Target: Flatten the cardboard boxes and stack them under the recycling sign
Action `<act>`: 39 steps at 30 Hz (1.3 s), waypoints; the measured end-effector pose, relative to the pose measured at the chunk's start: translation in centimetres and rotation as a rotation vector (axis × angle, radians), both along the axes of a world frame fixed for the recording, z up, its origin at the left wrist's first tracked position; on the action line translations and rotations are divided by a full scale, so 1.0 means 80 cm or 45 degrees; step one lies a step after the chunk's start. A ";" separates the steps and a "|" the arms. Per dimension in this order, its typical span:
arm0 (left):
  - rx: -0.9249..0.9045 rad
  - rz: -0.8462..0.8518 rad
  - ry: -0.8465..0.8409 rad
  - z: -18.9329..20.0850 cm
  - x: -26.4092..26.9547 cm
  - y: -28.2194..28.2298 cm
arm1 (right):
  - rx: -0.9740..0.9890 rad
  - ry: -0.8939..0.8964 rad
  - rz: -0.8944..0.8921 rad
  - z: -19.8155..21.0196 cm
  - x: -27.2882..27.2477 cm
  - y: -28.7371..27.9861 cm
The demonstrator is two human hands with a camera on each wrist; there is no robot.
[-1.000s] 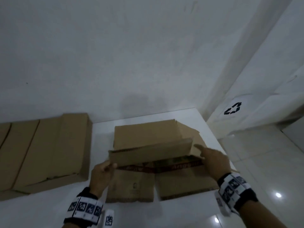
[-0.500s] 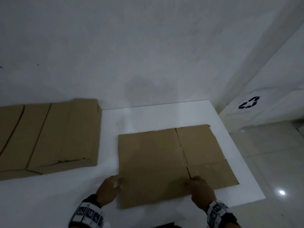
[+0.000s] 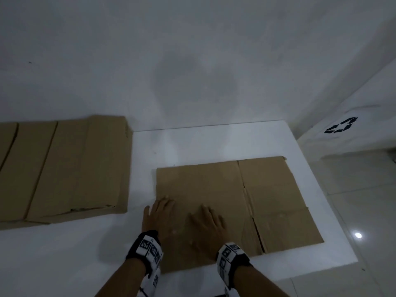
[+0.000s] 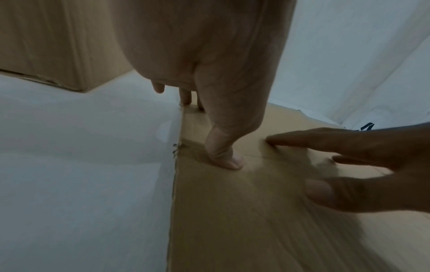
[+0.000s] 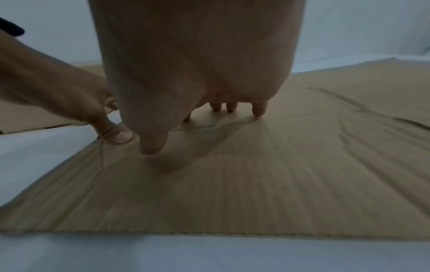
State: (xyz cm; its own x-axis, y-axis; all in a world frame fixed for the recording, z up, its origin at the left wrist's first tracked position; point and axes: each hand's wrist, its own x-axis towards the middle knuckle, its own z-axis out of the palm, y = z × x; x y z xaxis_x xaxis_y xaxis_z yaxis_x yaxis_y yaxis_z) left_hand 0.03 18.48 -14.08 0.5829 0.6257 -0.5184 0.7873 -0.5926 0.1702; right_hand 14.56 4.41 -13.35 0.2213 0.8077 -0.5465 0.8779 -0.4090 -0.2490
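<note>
The box now lies flat by the table's right edge; the left hand and right hand have moved together, fingers spread, pressing it. No readable writing.

The long brown flattened cardboard stack runs off the head view's left edge. In the left wrist view, the black recycling sign is mostly hidden behind the right hand.

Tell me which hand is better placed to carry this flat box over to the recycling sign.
Right, probably. The right hand lies nearer the sign, which is off to the right; the left hand presses the box's far left edge.
</note>
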 end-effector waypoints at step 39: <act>-0.130 0.059 -0.026 0.004 -0.004 0.000 | -0.161 -0.205 -0.438 0.007 0.120 -0.065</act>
